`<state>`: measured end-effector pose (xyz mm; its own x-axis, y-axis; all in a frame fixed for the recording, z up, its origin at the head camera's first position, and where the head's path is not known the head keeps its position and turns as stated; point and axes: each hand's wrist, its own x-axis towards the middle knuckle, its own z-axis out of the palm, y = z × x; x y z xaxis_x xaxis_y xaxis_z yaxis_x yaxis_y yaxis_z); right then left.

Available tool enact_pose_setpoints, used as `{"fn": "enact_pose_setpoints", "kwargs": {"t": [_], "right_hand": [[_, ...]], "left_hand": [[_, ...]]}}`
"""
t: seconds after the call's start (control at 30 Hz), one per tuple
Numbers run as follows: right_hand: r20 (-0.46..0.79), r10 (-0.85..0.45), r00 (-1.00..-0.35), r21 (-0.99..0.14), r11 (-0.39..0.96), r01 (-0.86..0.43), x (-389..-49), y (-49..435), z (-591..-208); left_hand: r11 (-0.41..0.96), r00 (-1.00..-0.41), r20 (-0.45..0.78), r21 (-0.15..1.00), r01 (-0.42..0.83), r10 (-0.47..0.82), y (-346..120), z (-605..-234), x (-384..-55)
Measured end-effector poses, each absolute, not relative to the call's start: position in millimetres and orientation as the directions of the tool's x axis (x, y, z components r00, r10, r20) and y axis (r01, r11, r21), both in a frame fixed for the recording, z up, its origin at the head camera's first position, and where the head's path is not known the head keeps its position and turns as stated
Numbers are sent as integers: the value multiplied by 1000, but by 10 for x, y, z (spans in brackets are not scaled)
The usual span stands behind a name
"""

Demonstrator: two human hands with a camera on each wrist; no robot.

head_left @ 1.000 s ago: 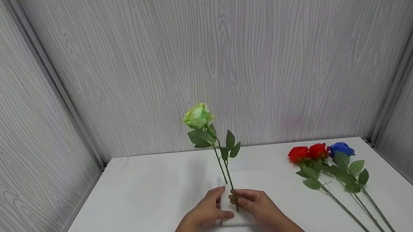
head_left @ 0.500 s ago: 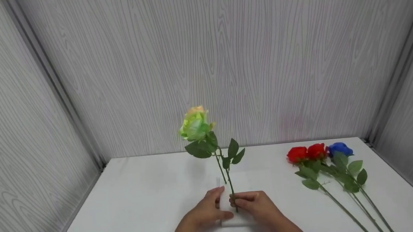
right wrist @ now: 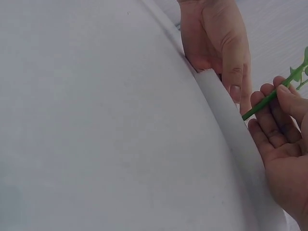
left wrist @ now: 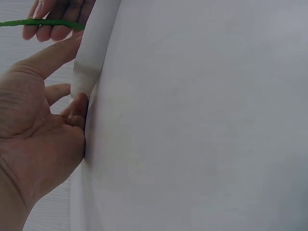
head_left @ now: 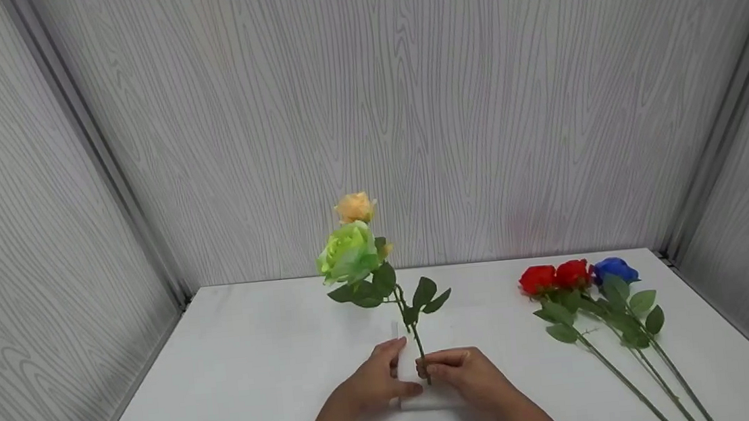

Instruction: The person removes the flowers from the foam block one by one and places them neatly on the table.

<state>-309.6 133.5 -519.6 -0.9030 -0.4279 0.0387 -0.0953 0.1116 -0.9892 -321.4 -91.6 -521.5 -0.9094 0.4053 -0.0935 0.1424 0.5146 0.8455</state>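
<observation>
In the head view my right hand (head_left: 474, 378) pinches the lower stem of a light-green rose (head_left: 347, 253). Its bloom leans up and to the left. The pinched stem (right wrist: 263, 102) shows clearly between thumb and fingers in the right wrist view. Behind the green bloom is a yellow-orange rose (head_left: 354, 207), its stem partly hidden. Below the roses lies a flat white piece (head_left: 429, 406) with a thick edge; its material is unclear. My left hand (head_left: 377, 378) rests against its left side, thumb and fingers spread apart. In the left wrist view, the left hand (left wrist: 41, 120) touches this white edge.
Two red roses (head_left: 538, 280) and a blue rose (head_left: 615, 271) lie at the right of the white table (head_left: 254, 384), stems toward the front edge. Grey wood-grain panels (head_left: 258, 125) close in the back and both sides.
The green rose's bloom has tipped down and to the left, uncovering the yellow-orange rose behind it. Right-hand fingers have shifted slightly down the stem. My left hand stays nearly still.
</observation>
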Motion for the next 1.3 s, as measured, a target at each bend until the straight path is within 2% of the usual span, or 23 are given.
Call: {"fn": "enact_pose_setpoints", "kwargs": {"t": [0.27,0.6,0.97,1.3], "right_hand": [[20,-405,-914,-995,82,-58,-3080,1353,-5201],[-30,-377,-926,-983,-159,96,-3102,1383,-5211],[-70,-363,-929,-905,-369,213,-3091,1418,-5207],[-103,-366,-925,-889,-384,251,-3079,1437,-5198]], "left_hand": [[514,-904,-110,848,131,412,-924,-5203,-3221],[525,-913,-177,850,46,367,-901,-5171,-3231],[525,-918,-154,849,67,366,-882,-5169,-3215],[535,-916,-138,839,94,377,-898,-5174,-3206]]}}
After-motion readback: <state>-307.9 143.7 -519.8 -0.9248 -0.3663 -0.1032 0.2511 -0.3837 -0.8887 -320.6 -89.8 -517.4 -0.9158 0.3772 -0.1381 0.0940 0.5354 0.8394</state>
